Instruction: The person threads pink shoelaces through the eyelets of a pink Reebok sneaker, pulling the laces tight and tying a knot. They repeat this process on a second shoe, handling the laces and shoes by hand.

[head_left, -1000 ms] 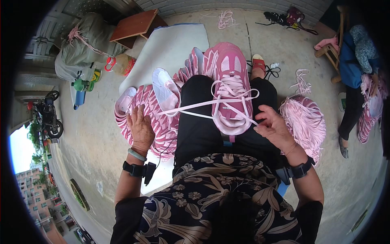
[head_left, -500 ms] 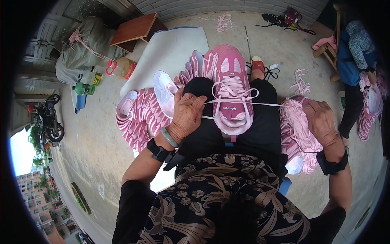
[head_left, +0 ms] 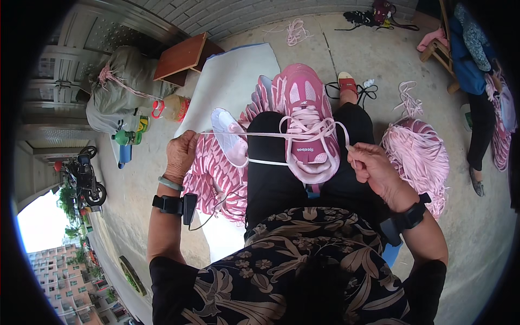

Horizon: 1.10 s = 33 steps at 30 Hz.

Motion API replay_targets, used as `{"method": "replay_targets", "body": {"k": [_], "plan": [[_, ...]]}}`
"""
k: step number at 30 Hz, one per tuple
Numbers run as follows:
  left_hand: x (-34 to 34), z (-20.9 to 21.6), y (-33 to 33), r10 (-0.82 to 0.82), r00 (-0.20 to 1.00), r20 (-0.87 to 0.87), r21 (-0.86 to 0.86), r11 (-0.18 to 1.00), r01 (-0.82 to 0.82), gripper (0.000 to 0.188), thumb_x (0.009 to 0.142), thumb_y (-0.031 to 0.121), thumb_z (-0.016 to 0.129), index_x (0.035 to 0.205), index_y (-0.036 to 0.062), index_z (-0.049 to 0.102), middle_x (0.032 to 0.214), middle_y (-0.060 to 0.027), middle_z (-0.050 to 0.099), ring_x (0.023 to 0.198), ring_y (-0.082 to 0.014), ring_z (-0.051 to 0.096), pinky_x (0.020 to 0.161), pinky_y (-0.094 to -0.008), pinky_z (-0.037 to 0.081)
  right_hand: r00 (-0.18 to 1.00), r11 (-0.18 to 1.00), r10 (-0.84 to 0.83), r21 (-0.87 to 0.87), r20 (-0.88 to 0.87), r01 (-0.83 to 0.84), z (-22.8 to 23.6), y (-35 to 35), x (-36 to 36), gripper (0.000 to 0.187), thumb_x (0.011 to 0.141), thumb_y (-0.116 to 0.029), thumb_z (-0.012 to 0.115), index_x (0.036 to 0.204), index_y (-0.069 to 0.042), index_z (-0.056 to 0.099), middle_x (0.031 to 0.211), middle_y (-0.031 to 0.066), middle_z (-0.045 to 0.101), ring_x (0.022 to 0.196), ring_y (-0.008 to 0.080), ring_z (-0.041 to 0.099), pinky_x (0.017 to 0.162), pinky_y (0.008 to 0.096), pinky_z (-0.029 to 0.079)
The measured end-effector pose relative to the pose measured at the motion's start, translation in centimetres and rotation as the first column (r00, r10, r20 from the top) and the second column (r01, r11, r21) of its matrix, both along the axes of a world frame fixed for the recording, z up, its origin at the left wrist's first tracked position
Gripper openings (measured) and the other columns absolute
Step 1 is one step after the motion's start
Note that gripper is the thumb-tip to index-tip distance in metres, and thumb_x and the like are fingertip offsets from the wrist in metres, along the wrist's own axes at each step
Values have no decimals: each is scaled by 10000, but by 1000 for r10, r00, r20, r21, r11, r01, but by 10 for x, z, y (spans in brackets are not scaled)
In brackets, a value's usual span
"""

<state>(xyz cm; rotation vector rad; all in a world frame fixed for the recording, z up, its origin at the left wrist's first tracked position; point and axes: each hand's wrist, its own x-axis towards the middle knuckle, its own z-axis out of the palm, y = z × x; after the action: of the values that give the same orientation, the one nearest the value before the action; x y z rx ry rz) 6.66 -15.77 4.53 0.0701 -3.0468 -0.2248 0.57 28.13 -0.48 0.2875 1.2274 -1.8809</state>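
Head view: my only feed, looking down over the wearer's lap (head_left: 271, 189).
Pink shoe (head_left: 311, 122): it rests on the lap between the two hands, laced side up, toe pointing away from the body and collar nearest it.
Left hand (head_left: 182, 157): I see fingertips pinched on the left strand (head_left: 244, 134), held out well to the side so that the lace runs nearly straight from the shoe.
Right hand (head_left: 374, 169): thumb and forefinger grip the right strand (head_left: 345, 134) just beside the shoe; this length bows in a slack curve.
Lower strand (head_left: 268, 162): another length of lace leaves the shoe near its collar, toward the left; I cannot tell where it leads.
Lacing: I judge the step in hand to be threading and drawing lace near the top of the shoe; the ends are not tied together.
Pull: to my mind the next move calls for even tension, slack taken up on the right, no twist in the lace, and care that the shoe doesn't slide, since neither hand braces it.
Stock: pink shoe parts lie in a heap (head_left: 208, 181) on the left; a lace-covered bundle (head_left: 414, 151) sits on the right.
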Motion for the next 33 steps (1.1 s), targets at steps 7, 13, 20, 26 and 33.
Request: {"method": "replay_targets", "body": {"k": [7, 13, 20, 26, 33], "plan": [[21, -40, 37, 95, 964, 250, 294, 941, -169, 176, 853, 202, 543, 762, 55, 571, 591, -135, 588, 519, -275, 589, 449, -370, 444, 935, 987, -159, -26, -318, 159, -18, -35, 6, 101, 882, -113, 556, 819, -35, 565, 673, 29, 592, 514, 68, 531, 475, 203, 428], [11, -33, 120, -79, 736, 672, 739, 6, -674, 171, 919, 159, 470, 847, 18, 535, 648, -113, 607, 450, -150, 572, 400, -205, 453, 877, 977, -212, -98, -430, 188, -32, -41, -2, 48, 873, -95, 565, 859, -52, 582, 719, 2, 597, 597, 59, 549, 536, 187, 428], [3, -34, 158, -35, 858, 513, 856, -58, -514, 174, 918, 222, 511, 878, 61, 565, 816, -81, 634, 721, -170, 640, 622, -245, 500, 823, 967, -245, -67, -513, 246, -32, -47, -2, 102, 860, -53, 577, 762, -39, 554, 652, -31, 520, 562, 21, 454, 513, 179, 391], [0, -41, 160, 51, 931, 362, 931, 30, -364, 155, 905, 189, 534, 850, 58, 597, 791, -57, 616, 633, -113, 588, 573, -221, 471, 816, 973, -196, -2, -544, 232, -41, -48, -7, 94, 855, -67, 583, 768, -43, 558, 639, -32, 495, 559, 34, 447, 497, 192, 373], [1, -42, 164, 97, 922, 374, 918, -181, -353, 157, 893, 176, 558, 810, 48, 594, 660, 1, 576, 494, -77, 523, 451, -189, 404, -99, 769, 512, 404, -853, 495, -15, -59, -9, 107, 701, 36, 594, 741, -39, 529, 703, 137, 545, 598, 302, 546, 537, 301, 453]]}}
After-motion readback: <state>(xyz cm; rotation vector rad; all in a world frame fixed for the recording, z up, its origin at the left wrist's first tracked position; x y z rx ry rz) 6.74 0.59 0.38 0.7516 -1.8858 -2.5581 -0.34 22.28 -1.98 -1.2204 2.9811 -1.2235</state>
